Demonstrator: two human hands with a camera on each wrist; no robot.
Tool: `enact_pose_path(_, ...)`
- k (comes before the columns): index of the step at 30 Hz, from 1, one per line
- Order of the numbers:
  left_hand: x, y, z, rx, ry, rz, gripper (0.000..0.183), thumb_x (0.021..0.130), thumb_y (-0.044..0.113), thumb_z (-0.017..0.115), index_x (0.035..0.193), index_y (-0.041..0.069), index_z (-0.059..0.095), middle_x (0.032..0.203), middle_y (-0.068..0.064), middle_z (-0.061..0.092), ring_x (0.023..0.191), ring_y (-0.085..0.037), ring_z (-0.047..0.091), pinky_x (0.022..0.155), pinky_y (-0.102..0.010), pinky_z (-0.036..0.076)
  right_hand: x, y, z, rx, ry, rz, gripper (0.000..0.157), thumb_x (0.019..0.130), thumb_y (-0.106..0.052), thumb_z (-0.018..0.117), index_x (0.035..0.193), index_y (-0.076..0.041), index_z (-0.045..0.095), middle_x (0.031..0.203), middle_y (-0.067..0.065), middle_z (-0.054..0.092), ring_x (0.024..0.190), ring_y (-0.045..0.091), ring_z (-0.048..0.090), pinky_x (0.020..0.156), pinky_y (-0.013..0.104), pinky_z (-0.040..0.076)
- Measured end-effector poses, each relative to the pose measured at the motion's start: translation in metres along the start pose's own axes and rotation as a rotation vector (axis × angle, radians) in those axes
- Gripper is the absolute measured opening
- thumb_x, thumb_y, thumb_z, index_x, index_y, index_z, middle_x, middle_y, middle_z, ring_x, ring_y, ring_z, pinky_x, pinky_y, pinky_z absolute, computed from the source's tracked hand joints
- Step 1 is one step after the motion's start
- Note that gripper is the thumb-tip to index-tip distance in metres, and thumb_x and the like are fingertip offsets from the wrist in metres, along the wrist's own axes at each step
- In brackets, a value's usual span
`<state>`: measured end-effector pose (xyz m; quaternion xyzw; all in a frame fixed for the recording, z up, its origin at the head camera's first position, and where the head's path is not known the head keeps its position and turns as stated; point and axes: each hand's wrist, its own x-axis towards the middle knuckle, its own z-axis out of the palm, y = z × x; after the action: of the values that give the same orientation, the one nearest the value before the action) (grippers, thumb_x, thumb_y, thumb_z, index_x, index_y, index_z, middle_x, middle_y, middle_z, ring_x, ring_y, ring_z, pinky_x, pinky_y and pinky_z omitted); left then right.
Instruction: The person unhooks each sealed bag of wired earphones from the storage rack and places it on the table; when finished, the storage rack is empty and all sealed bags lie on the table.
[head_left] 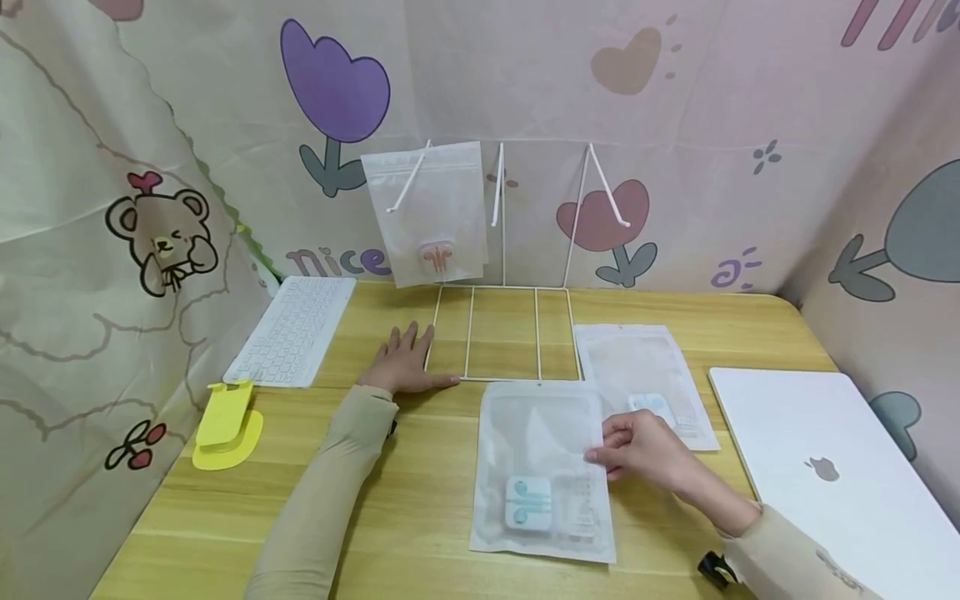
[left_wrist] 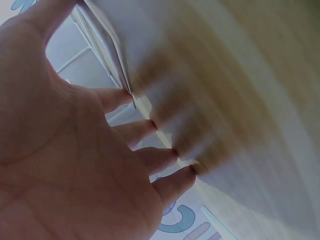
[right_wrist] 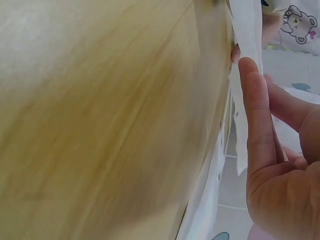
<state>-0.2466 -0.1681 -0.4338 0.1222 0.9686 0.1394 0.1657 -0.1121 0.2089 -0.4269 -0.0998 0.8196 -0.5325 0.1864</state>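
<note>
Centrally, near edge of surface point(head_left: 420, 517): pouch point(head_left: 542, 471), likely light, limp, slippery, best taken at an edge, right hand point(head_left: 637, 450) pinching its right edge; left hand point(head_left: 405, 362) flat, released, beside rack point(head_left: 502, 333).

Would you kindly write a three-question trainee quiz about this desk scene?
1. True or false: the left hand lies flat beside the wire rack.
2. How many packets hang on the rack?
3. The right hand pinches: A) the keyboard B) the near packet C) the laptop.

Key: 1 true; 2 one; 3 B.
</note>
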Motion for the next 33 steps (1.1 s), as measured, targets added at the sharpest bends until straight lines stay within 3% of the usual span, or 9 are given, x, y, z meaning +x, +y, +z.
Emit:
enact_pose_path(18,0.0037,-0.0025,0.0025,0.004,-0.005,0.000,0.113,0.083,0.075,0.057,0.160,0.010,0.006,0.162,-0.023,-0.001,0.144,-0.048,-0.006,0.113,-0.063,0.006,0.0027,0.0043,0.0054,-0.032,-0.065,0.033,0.027,0.087,-0.014,0.077,0.073,0.001,0.060,0.064,0.010,0.068,0.057,0.028,0.068,0.055,0.037,0.057)
enact_pose_path(27,0.0032,-0.0010,0.0018,0.006,-0.011,-0.009,0.114,0.082,0.076,0.057,0.160,0.012,0.005,0.162,-0.021,-0.002,0.145,-0.046,-0.007,0.114,-0.061,0.005,-0.0008,0.0028,0.0069,-0.088,-0.022,0.062,0.024,0.085,-0.017,0.080,0.075,-0.002,0.064,0.063,0.006,0.067,0.056,0.023,0.067,0.054,0.034,0.057)
enact_pose_path(33,0.0030,-0.0018,0.0017,0.002,-0.008,-0.012,0.113,0.082,0.076,0.057,0.160,0.012,0.005,0.163,-0.020,-0.002,0.145,-0.046,-0.007,0.114,-0.061,0.005,-0.0037,-0.0012,0.0073,-0.117,0.033,0.050,0.028,0.083,-0.014,0.081,0.098,0.006,0.069,0.067,0.003,0.070,0.058,0.022,0.068,0.053,0.031,0.057)
